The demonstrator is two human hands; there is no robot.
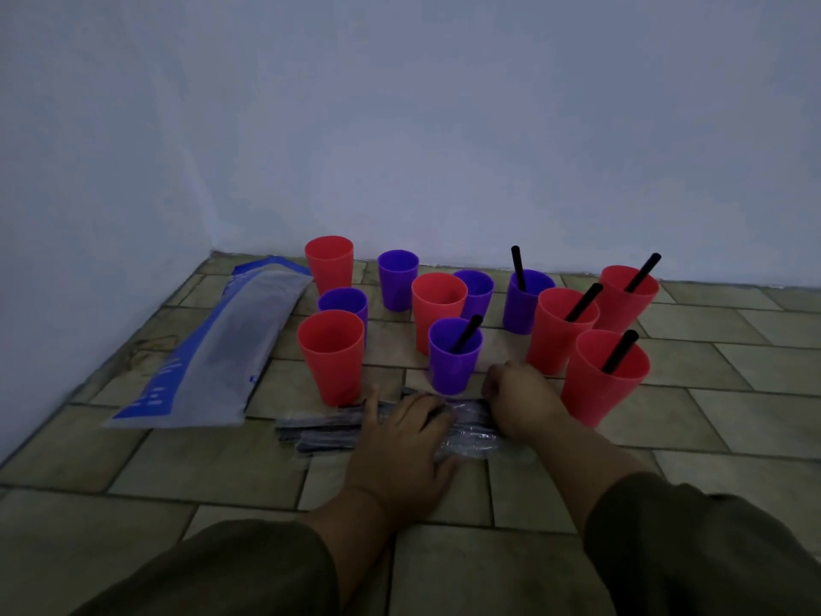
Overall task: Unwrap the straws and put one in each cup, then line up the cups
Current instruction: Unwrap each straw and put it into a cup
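**Sleeves low, both hands on the straw pile**

Olive sleeves [711,549] fill the bottom of the frame. Above them, the left hand [400,442] lies flat, fingers spread, on the wrapped straws [320,431] at centre. Just beside it, the right hand [520,402] curls onto the pile's right end; I cannot tell whether it grips. Beyond, eleven red and purple cups [331,355] cluster on the tiled floor [755,411], and five at right hold black straws [619,357]. A blue-and-clear bag [213,344] lies at left.

Unreadable white marks on bag [209,344]
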